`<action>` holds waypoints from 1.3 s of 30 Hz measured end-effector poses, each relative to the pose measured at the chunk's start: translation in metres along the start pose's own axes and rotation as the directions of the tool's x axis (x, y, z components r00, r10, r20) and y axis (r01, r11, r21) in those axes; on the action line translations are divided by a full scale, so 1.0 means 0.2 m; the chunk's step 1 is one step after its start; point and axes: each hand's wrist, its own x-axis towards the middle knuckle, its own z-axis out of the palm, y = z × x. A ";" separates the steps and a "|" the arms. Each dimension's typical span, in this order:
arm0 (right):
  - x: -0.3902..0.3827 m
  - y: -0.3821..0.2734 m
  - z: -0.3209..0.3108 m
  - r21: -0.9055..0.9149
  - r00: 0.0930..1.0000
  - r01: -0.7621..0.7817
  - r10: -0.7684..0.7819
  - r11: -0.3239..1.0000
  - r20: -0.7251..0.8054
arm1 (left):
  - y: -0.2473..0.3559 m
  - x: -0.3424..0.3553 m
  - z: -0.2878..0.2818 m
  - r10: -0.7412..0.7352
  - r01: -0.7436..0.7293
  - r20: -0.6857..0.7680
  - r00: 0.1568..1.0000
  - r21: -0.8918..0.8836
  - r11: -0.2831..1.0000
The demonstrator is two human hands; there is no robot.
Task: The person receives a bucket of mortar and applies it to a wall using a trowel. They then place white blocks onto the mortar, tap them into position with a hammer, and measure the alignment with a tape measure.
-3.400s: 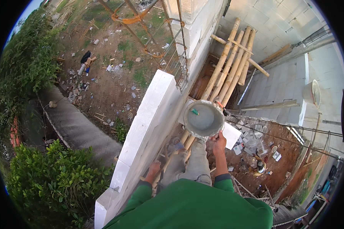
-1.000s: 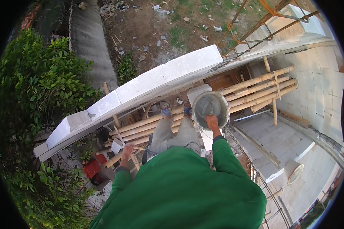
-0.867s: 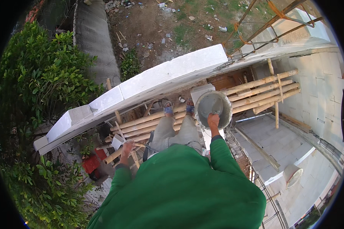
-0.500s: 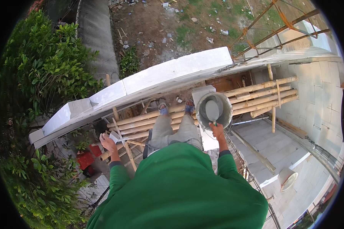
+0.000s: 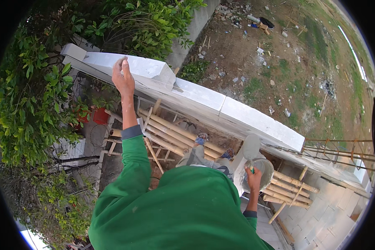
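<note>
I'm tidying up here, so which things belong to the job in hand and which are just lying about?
In use:
green-handled trowel in the right hand
bucket close by
white block wall near the left hand
bamboo poles underfoot

Apparently lying about:
scattered rubble
dark bundle beyond the wall
red object, use unclear

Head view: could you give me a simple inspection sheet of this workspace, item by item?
Surface: bamboo poles underfoot, beside a white block wall.
Job's things: grey-coated trowel with green handle; bucket close by.
Clutter: rubble scattered beyond the wall.
Hands: right hand grips the trowel; open left hand by the wall, contact unclear.
Cables: none certain; thin dark lines at left may be branches.
Surroundings: green foliage, reinforcing bars.
</note>
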 end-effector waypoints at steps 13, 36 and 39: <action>0.88 -1.66 1.25 -0.403 0.803 0.589 -0.449 0.701 0.392 | -0.73 0.27 0.56 0.022 -0.162 0.694 0.720 0.138 0.977; 0.73 -1.43 1.03 -0.589 0.788 0.563 -0.590 0.580 0.173 | -0.61 0.20 0.57 -0.120 -0.250 0.737 0.665 0.371 0.894; 0.70 -1.36 0.97 -0.591 0.774 0.572 -0.613 0.569 0.160 | -0.62 0.20 0.56 -0.108 -0.252 0.737 0.667 0.360 0.898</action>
